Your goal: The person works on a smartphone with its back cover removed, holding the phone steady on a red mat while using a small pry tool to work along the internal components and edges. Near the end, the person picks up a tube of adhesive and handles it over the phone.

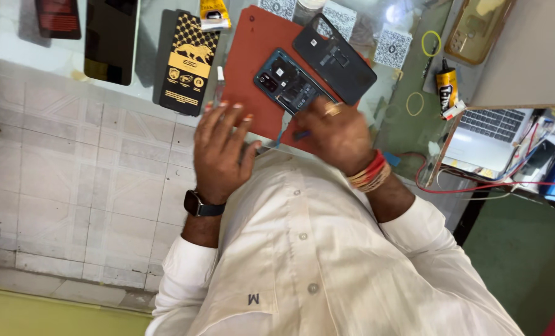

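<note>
Disassembly step in hand: opened phone (288, 82) lies on the red mat (252, 56) at 12 o'clock. Right hand (336, 130) is clamped on a small tool (300, 134) at the phone's lower edge. Left hand (222, 149) rests with fingers spread, empty, on the mat edge. Next move likely calls for steady, light prying.

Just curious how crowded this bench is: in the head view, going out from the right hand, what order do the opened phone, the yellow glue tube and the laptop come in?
From the right hand:
1. Opened phone: on the red mat, touched by that hand.
2. Yellow glue tube: on the green surface, further right.
3. Laptop: at the right edge, slightly farther.
</note>
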### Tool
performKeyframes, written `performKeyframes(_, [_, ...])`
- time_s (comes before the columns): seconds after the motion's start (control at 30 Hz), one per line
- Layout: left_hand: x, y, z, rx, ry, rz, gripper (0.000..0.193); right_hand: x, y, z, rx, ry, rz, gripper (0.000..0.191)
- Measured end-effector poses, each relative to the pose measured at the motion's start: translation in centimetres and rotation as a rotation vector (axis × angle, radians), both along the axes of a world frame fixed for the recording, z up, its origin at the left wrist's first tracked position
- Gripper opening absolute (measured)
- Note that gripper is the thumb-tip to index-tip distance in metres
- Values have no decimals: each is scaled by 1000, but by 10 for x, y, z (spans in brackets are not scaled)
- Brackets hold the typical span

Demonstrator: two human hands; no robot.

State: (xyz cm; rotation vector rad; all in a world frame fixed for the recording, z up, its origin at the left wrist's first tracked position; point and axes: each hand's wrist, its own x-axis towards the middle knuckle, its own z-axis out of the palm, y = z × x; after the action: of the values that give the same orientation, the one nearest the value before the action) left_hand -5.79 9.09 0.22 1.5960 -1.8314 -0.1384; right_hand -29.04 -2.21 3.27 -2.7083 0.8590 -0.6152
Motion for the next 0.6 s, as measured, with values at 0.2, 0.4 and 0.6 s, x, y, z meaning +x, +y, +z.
performKeyframes(0.2, [-28, -29, 8, 102, -92, -255, 60, -65, -18, -6, 79, -97, -512, 27])
performKeyframes(0.4, [-36, -52, 5, 127, -122, -267, 58, -93, -20, -39, -180, 80, -738, 28])
performKeyframes(0.6, [-38, -51, 6, 117, -85, -248, 55, -86, -20, -35, -232, -47, -704, 26])
